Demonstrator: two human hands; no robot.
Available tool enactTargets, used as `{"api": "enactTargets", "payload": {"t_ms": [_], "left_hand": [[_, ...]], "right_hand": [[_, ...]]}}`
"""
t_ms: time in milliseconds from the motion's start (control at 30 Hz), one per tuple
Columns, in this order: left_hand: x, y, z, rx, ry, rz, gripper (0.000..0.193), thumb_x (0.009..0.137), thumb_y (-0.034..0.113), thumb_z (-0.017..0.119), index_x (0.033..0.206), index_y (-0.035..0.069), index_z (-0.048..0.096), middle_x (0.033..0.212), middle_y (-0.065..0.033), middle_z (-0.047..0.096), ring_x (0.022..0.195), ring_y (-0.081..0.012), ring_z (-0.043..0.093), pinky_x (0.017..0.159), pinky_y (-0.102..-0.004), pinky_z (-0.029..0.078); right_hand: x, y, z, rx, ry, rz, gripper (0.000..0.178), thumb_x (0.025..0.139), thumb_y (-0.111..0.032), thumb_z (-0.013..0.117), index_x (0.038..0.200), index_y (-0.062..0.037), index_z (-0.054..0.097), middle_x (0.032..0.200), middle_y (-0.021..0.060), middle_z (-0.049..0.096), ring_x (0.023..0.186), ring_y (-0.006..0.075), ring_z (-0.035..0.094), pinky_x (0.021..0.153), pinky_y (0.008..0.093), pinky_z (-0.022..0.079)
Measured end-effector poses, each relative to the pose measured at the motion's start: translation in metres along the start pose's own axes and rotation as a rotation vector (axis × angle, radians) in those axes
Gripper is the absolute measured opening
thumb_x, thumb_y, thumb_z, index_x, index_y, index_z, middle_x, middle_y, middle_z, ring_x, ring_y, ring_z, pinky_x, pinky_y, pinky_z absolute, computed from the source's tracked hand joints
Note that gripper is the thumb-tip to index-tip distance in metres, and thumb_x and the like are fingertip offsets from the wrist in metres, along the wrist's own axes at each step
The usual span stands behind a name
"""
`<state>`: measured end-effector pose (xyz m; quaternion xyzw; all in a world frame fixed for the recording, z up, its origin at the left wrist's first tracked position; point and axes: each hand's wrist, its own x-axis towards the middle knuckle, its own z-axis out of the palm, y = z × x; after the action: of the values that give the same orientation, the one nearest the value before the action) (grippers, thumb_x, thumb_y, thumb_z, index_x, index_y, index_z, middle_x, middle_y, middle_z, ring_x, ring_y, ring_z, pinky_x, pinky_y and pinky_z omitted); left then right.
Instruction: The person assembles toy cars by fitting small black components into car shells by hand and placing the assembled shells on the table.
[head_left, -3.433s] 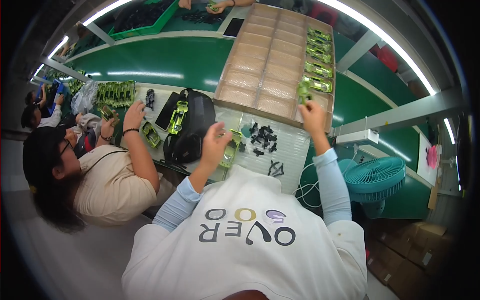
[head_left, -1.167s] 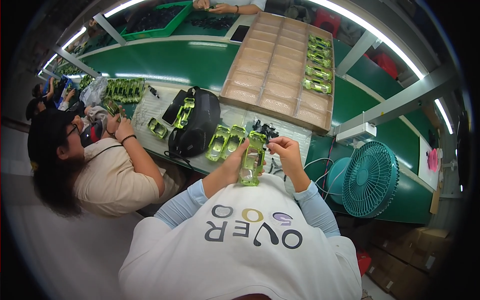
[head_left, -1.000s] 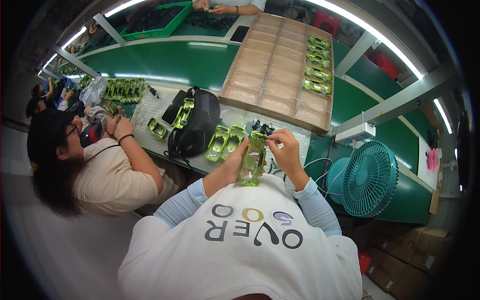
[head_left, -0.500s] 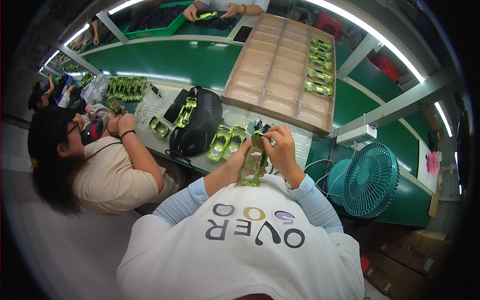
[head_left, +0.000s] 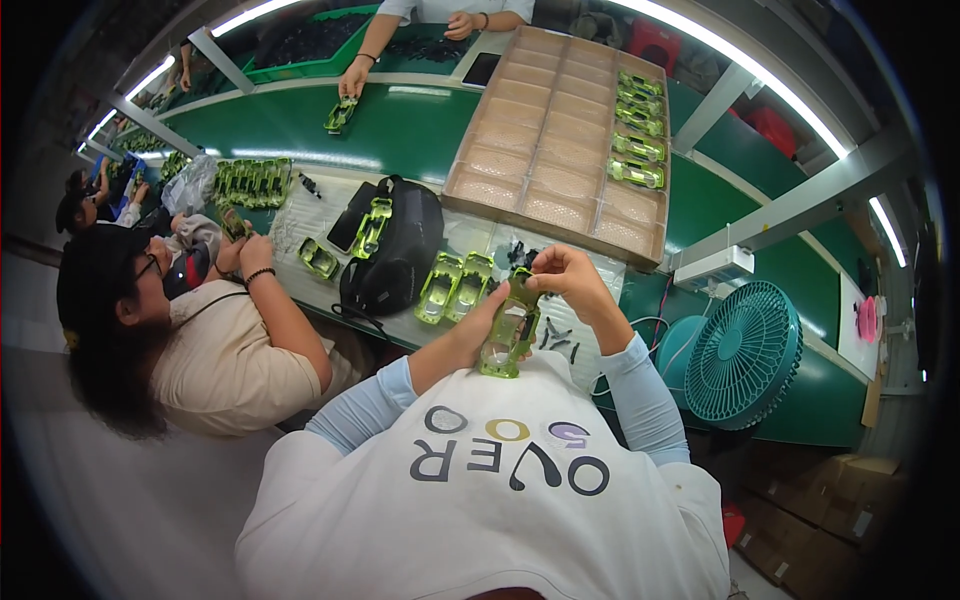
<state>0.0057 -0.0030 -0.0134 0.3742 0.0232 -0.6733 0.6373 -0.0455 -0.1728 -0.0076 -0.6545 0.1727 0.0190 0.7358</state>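
A translucent green toy car body shell (head_left: 503,350) is tilted up in front of my chest, with my left hand (head_left: 474,332) closed around its left side. At the shell's far end, my right hand (head_left: 580,286) has thumb and fingers pinched together. What they hold there is too small to make out. Small black parts (head_left: 519,255) lie just beyond the shell. More black pieces (head_left: 556,334) are scattered under my right hand. To the left of my left hand, two green car shells (head_left: 455,287) rest side by side on the pale mat.
A black bag (head_left: 405,255) carries another shell (head_left: 373,228), near a phone (head_left: 349,218). A divided cardboard box (head_left: 540,150) with shells stands ahead. At right is a teal fan (head_left: 745,355). A co-worker (head_left: 220,340) sits left; another person's hand (head_left: 354,78) reaches in from across.
My right hand has shifted slightly up and right at the shell's far end, uncovering black pieces below. The person across has moved a green shell leftward onto the green table.
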Motion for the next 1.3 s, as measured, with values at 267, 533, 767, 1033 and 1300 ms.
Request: {"api": "enactTargets", "payload": {"t_ms": [267,533,767,1033,1300], "left_hand": [[-0.001,0.006,-0.018,-0.132,0.052,0.061,0.059,0.077,0.057,0.03,0.102,0.006,0.047,0.078,-0.0137,0.055,0.064,-0.0261,0.055,0.058,-0.0364,0.046],[-0.009,0.001,-0.03,-0.115,0.133,0.092,0.06,0.076,0.059,0.031,0.098,0.006,0.046,0.077,-0.0156,0.054,0.065,-0.0262,0.056,0.059,-0.0359,0.047],[-0.004,0.002,-0.033,-0.118,0.138,0.073,0.06,0.076,0.059,0.031,0.1,0.005,0.045,0.079,-0.016,0.054,0.065,-0.0262,0.056,0.06,-0.0362,0.047],[0.0,0.005,-0.023,-0.134,0.077,0.07,0.062,0.078,0.056,0.027,0.11,0.006,0.042,0.102,-0.0168,0.05,0.064,-0.0272,0.056,0.058,-0.0357,0.047],[-0.004,0.009,-0.028,-0.197,0.02,0.085,0.064,0.079,0.055,0.025,0.113,0.003,0.039,0.106,-0.0123,0.049,0.063,-0.028,0.056,0.057,-0.0359,0.048]], "right_hand": [[0.022,0.068,-0.028,-0.089,0.302,0.008,0.013,0.07,-0.008,0.055,0.081,-0.0021,0.056,0.075,0.0061,0.057,0.07,0.0142,0.053,0.063,0.0245,0.042],[0.013,0.139,-0.031,-0.972,0.388,-0.402,0.021,0.061,0.0,0.056,0.081,-0.0039,0.057,0.09,0.0113,0.047,0.074,0.0271,0.05,0.067,0.0344,0.042],[0.006,0.14,-0.036,-0.852,0.348,-0.081,0.017,0.065,-0.003,0.056,0.081,-0.0033,0.054,0.065,0.0075,0.05,0.063,0.0223,0.049,0.059,0.0305,0.041],[-0.01,0.074,0.018,-0.024,0.398,-0.085,0.011,0.067,-0.003,0.054,0.078,-0.001,0.051,0.066,0.0115,0.052,0.057,0.0184,0.051,0.051,0.0266,0.04],[-0.027,0.031,0.037,-0.639,0.27,-0.573,0.012,0.072,-0.003,0.055,0.083,-0.0001,0.055,0.073,0.0093,0.05,0.057,0.0191,0.05,0.05,0.0249,0.04]]}}
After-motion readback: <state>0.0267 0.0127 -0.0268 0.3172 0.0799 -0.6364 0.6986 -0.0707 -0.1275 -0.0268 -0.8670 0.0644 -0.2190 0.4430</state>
